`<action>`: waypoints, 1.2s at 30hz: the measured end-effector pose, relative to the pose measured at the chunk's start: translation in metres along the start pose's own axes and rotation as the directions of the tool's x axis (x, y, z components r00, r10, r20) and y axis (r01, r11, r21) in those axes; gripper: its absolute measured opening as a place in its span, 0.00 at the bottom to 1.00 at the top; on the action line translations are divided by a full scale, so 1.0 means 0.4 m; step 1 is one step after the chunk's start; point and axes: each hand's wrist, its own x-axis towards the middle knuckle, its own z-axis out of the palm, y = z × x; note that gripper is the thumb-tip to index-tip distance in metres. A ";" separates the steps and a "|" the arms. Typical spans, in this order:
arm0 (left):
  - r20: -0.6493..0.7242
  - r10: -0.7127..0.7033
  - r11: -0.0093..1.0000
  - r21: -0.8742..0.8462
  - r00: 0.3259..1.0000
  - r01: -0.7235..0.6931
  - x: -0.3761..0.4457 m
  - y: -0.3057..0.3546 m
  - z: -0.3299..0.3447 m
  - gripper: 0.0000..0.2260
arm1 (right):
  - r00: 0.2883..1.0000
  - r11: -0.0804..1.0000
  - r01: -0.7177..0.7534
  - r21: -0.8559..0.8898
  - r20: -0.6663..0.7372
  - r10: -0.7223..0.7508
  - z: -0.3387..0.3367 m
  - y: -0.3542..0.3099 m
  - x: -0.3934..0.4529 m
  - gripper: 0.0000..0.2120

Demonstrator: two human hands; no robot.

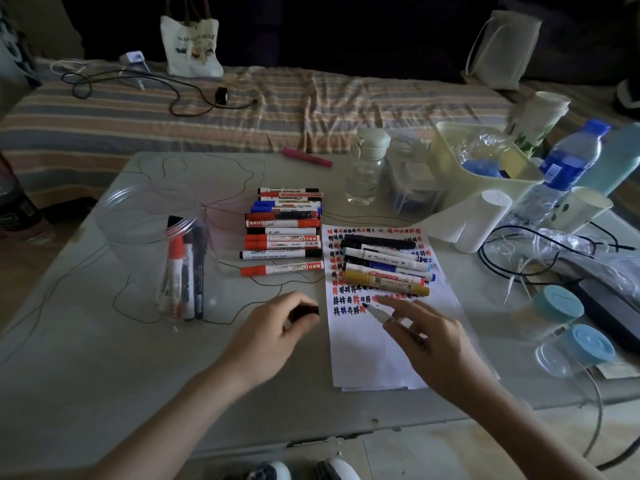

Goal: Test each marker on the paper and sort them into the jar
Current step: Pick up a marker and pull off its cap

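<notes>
Currently, marker (381,315): light, rigid, slick barrel; pinched mid-barrel by right hand (429,341) fingers; cap (304,311) gripped by left hand (273,334).

A home bedroom: striped bedsheet (242,109), tote bag (190,46), cluttered low table (86,358).

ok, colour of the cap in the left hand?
Black. The cap sits pinched in the left hand, clearest in the head view.

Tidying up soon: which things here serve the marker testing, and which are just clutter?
Job: uncapped marker, black cap, test paper, clear jar, marker row, markers on paper.
Clutter: pink highlighter, water bottle, paper-towel roll, tote bag.
</notes>
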 end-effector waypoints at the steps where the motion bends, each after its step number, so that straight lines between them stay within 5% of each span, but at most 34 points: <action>1: -0.014 0.024 1.000 -0.006 1.000 -0.024 0.007 0.006 0.013 0.05 | 1.000 0.999 -0.029 0.043 0.006 0.029 0.008 -0.004 0.006 0.15; 5: -0.069 0.049 0.999 0.003 0.996 -0.049 0.035 -0.010 0.042 0.07 | 0.975 0.915 -0.202 0.348 -0.019 0.222 -0.002 -0.012 0.027 0.13; 6: -0.074 0.056 0.998 0.017 0.996 -0.054 0.041 -0.017 0.049 0.07 | 0.951 0.786 -0.266 0.558 0.016 0.310 -0.010 -0.018 0.032 0.13; 8: -0.084 0.066 0.998 0.026 0.994 -0.064 0.057 -0.031 0.059 0.07 | 0.899 0.363 -0.309 0.879 0.145 0.412 -0.030 -0.020 0.045 0.15; 10: -0.086 0.066 0.997 0.035 0.994 -0.063 0.072 -0.042 0.065 0.07 | 0.881 0.174 -0.300 0.938 0.203 0.428 -0.040 -0.012 0.055 0.17; 15: -0.114 0.084 0.994 0.072 0.990 -0.076 0.081 -0.075 0.086 0.07 | 0.908 0.307 -0.333 0.892 0.216 0.358 0.004 0.014 0.064 0.25; 19: -0.137 0.162 0.986 0.051 0.977 -0.156 0.081 -0.088 0.090 0.08 | 0.923 0.658 -0.293 0.693 0.026 0.384 0.041 0.025 0.080 0.15; 23: -0.124 0.199 0.979 0.076 0.972 -0.191 0.085 -0.096 0.092 0.10 | 0.885 0.802 -0.373 0.466 -0.082 0.459 0.069 0.041 0.099 0.15; 36: -0.153 0.170 0.983 0.089 0.973 -0.158 0.092 -0.093 0.096 0.13 | 0.877 0.887 -0.351 0.301 -0.227 0.424 0.104 0.067 0.070 0.06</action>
